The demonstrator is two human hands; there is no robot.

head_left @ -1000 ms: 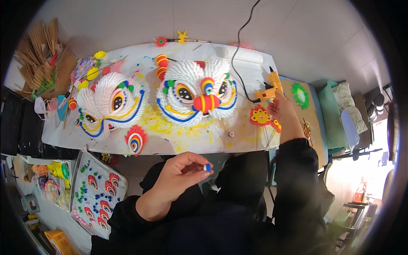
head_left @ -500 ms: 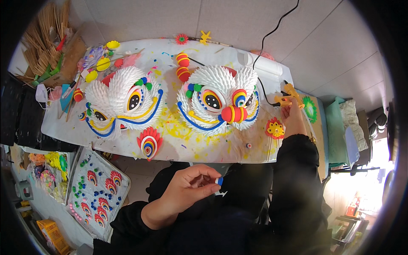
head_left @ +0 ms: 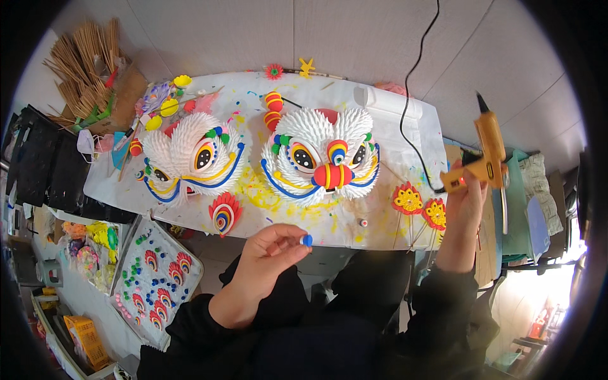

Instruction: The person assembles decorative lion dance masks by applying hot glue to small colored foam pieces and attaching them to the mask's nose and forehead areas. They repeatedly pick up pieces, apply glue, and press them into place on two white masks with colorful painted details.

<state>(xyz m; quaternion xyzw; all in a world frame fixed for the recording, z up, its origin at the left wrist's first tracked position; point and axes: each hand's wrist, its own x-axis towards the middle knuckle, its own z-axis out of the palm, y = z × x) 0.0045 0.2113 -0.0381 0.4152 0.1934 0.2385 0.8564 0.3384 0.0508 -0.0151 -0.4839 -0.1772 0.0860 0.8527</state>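
My left hand [head_left: 261,261] is over my lap at the table's front edge, pinching a small blue-and-white piece [head_left: 307,240] between thumb and fingertips. Raised above the table's right end, my right hand [head_left: 465,206] grips a yellow glue gun [head_left: 491,145]. The gun's dark nozzle points up, and a black cord runs from the handle. Two white, scaly lion-head masks lie on the table: one in the middle [head_left: 297,126] with a red striped nose, another on the left [head_left: 171,149]. A red flame-shaped ornament [head_left: 225,214] rests before them.
The paint-spotted white table [head_left: 392,149] also bears yellow-and-red ornaments [head_left: 407,199] on sticks and a small round piece [head_left: 363,223]. At lower left stands a tray [head_left: 195,278] of small coloured parts. Bamboo sticks [head_left: 82,63] fill a box at the far left.
My right hand has lifted the glue gun from the table's right end, uncovering a second yellow-and-red ornament. My left hand has moved slightly up and left, still pinching the blue-and-white piece.
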